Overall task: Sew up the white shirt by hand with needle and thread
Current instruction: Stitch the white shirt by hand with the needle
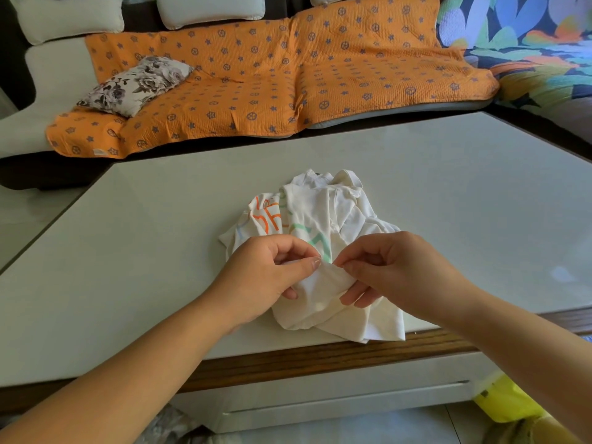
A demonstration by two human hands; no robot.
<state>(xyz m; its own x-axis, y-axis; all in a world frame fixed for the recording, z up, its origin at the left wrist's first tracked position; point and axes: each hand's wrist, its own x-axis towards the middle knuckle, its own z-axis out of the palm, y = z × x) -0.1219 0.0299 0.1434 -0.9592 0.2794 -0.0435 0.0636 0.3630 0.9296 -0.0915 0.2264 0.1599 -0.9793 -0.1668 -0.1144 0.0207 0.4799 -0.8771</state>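
Left grip (267,277), right grip (392,272) on shirt (339,216)

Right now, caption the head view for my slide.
Left hand and right hand pinch a fold of the crumpled white shirt on the table; no needle visible.

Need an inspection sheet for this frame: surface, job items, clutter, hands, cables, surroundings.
Surface: pale table with a wood front edge.
Job's things: white shirt, crumpled, coloured print, lying near the table's front edge; needle and thread not discernible.
Clutter: nothing seen.
Hands: left hand pinches a shirt fold; right hand pinches the cloth right beside it, lower fingers under the fabric.
Cables: nothing seen.
Surroundings: sofa behind the table, orange cover and floral cushion on it; yellow object low at right.
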